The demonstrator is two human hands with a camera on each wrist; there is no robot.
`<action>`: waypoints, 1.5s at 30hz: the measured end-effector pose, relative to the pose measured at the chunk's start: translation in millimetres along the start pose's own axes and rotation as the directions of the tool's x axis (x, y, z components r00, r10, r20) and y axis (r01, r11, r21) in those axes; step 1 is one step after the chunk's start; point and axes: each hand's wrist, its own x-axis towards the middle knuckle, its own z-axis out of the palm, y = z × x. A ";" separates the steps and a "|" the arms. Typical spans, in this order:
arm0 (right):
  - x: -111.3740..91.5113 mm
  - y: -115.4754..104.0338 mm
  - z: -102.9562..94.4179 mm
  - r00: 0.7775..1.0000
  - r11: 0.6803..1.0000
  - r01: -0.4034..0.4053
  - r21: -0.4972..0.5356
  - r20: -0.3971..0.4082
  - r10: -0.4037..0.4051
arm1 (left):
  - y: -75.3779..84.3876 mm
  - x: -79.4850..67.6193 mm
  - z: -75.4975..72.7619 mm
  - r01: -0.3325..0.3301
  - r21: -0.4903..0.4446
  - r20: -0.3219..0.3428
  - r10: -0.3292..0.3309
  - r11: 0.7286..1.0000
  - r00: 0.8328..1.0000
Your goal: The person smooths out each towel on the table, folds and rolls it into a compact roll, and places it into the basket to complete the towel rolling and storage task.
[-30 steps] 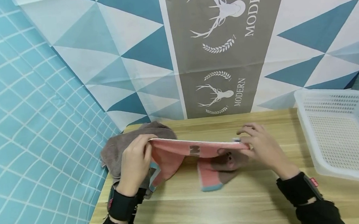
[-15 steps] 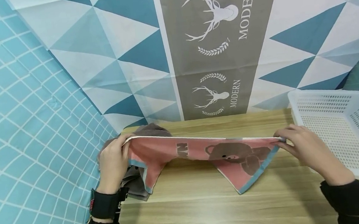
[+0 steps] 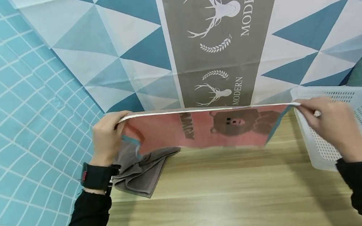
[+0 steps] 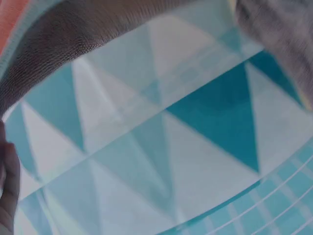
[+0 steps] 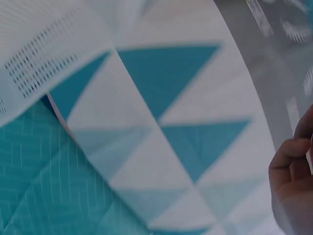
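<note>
A pink towel (image 3: 166, 132) with a brown bear, lettering and a blue border hangs stretched above the table in the head view. At its upper left corner my left hand (image 3: 107, 136) pinches the white top edge. My right hand (image 3: 336, 123) pinches the upper right corner, in front of the basket. The left wrist view catches part of the towel (image 4: 63, 44) and a few fingers (image 4: 10, 181) at the left edge. In the right wrist view, curled fingers of my right hand (image 5: 296, 191) show at the right edge; the towel is hardly visible there.
A crumpled grey towel (image 3: 144, 174) lies on the wooden table (image 3: 215, 200) at the left, partly behind the pink one. On the right stands a white perforated basket (image 3: 306, 144). Patterned cloth covers the back (image 3: 141, 36) and the left side (image 3: 21, 124).
My right hand has moved right and my left hand left, drawing the pink towel out wide. Both hands have risen, and the towel's sagging lower corners now hang more evenly.
</note>
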 end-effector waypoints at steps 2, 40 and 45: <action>-1.6 2.1 -17.0 1.000 1.000 0.013 -0.001 -0.017 -0.013 | 4.3 3.7 -11.4 -0.078 -0.015 -0.001 0.078 0.997 0.997; -134.7 -82.0 19.7 0.820 0.951 -0.061 -0.304 0.528 0.221 | 72.9 -145.8 16.8 0.274 0.237 0.708 -0.359 0.932 0.609; -137.6 -94.0 12.9 0.810 0.969 -0.177 -0.173 0.534 0.243 | 79.0 -158.2 -2.2 0.369 0.315 0.571 -0.486 0.874 0.662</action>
